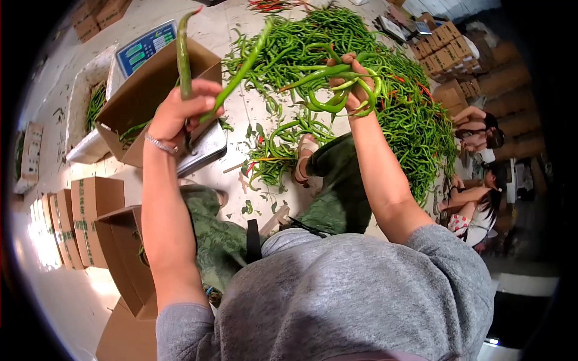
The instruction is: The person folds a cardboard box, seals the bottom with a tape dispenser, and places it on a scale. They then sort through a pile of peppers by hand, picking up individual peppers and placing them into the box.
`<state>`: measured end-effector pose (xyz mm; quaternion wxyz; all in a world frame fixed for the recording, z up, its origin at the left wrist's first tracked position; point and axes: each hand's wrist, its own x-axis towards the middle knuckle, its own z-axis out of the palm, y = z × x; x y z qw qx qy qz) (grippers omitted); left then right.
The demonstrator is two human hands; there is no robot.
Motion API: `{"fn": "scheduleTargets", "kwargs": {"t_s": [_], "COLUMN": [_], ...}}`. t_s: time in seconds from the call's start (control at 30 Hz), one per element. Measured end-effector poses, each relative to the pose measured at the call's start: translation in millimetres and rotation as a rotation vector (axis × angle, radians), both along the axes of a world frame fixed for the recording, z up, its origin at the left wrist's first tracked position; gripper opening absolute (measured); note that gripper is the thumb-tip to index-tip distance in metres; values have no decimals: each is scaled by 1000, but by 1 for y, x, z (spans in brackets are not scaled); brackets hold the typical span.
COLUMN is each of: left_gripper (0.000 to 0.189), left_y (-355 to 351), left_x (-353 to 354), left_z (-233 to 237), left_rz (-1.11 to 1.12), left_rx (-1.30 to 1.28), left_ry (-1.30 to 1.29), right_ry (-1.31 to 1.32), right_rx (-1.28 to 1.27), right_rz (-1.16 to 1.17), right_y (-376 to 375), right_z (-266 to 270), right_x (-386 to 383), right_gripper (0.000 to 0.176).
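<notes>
Our left hand (pixel 180 111) closes on two long green chili peppers (pixel 183 57), raised beside an open cardboard box (pixel 141 90) on a scale (pixel 144 48). Our right hand (pixel 356 84) clutches a curled bunch of chilies (pixel 328 105) over the heaped floor pile (pixel 415 126).

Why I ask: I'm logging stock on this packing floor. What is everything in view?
Pepper heap: one, green with some red, floor ahead.
Scale: one, blue display, upper left.
Open box: one, brown, on the scale.
Tub: one, white, left of the scale, holding peppers.
Stacked boxes: several, brown with green print, left floor.
Far boxes: many, brown, upper right.
Other people: at least two, right edge.
Long peppers: two, green, in the left hand.
Curled peppers: a bunch, green, in the right hand.
Trousers: green, centre.
Left hand: fingers closed, bracelet at wrist.
Right hand: fingers closed.
</notes>
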<state>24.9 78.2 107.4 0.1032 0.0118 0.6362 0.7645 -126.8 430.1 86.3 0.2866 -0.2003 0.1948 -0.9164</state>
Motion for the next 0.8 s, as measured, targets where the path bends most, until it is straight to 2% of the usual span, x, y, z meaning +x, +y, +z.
{"fn": "scheduleTargets", "kwargs": {"t_s": [0.07,0.13,0.27,0.33,0.47,0.53,0.6,0.7,0.73,0.8], "left_gripper": [20,17,26,25,37,46,45,43,36,36], "left_y": [3,8,26,39,70,82,90,92,92,92], "left_x": [3,7,1,-2,-3,2,4,3,1,-3], "left_z": [4,8,-7,-20,-27,-21,-24,-28,-34,-43], "left_rz": [-119,-198,-98,-48,-159,-255,-310,-263,-214,-164], "left_rx": [-198,-192,-27,143,462,495,575,590,628,727], "left_ry": [1,-48,-59,-94,-99,-89,-83,-133,-175,-202], "right_ry": [-61,-8,56,109,144,185,189,233,233,247], "right_rx": [-98,-128,-217,-231,-265,-209,-171,-156,-141,-54], "right_rz": [26,17,-26,-25,25,-25,-12,7,-7,5], "right_y": [6,9,-1,-5,-19,-27,-40,-59,-63,-73], "right_z": [11,24,47,53,58,54,52,51,48,49], "right_x": [8,17,39,46,52,52,55,60,60,64], "right_gripper": [13,13,12,15,22,23,24,24,23,23]}}
